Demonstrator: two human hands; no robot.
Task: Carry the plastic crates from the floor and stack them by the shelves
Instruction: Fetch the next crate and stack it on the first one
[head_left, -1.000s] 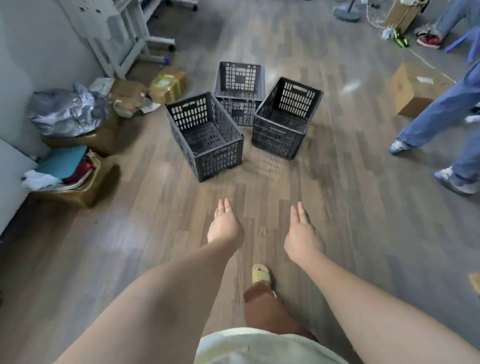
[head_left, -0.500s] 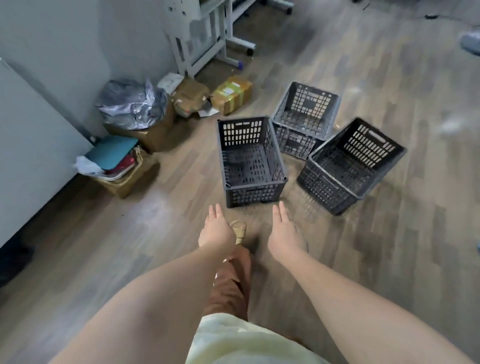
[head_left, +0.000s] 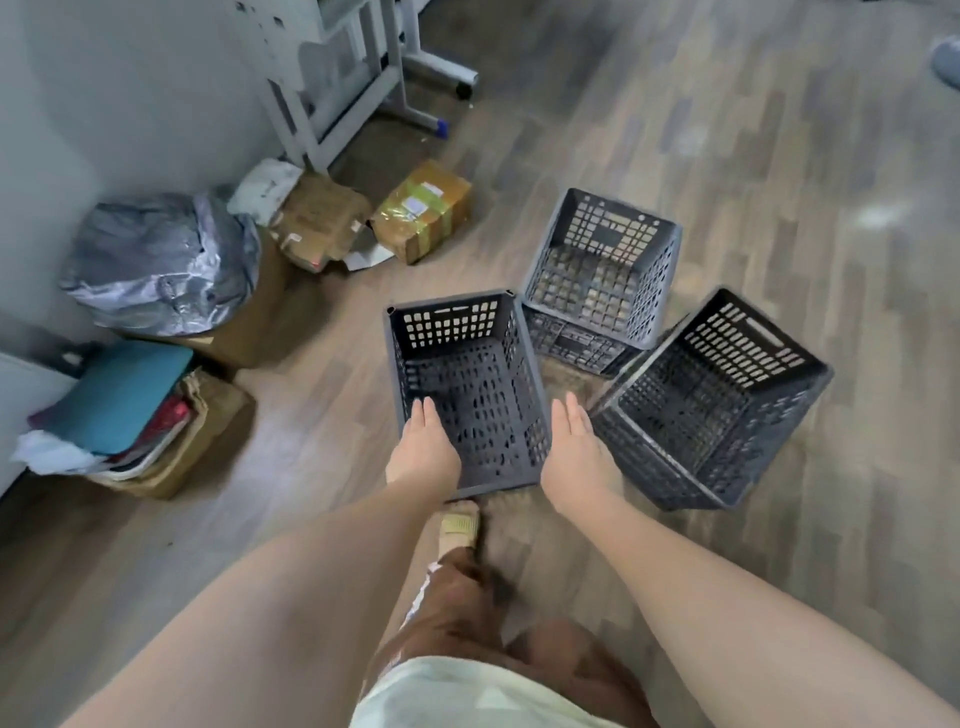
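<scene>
On floor, three crates (head_left: 467, 384), parcel (head_left: 422, 208) label unreadable, perhaps blurred

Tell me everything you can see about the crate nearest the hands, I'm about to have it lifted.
The nearest crate is dark grey, plastic-looking, rectangular, with perforated lattice walls and floor and a handle slot in its far wall. It stands upright and empty on the wooden floor, its far right corner close to a second crate; whether they touch is unclear. The left hand reaches over its near left rim, and the right hand is just outside its right wall, fingers straight. Neither hand visibly grips it yet.
</scene>
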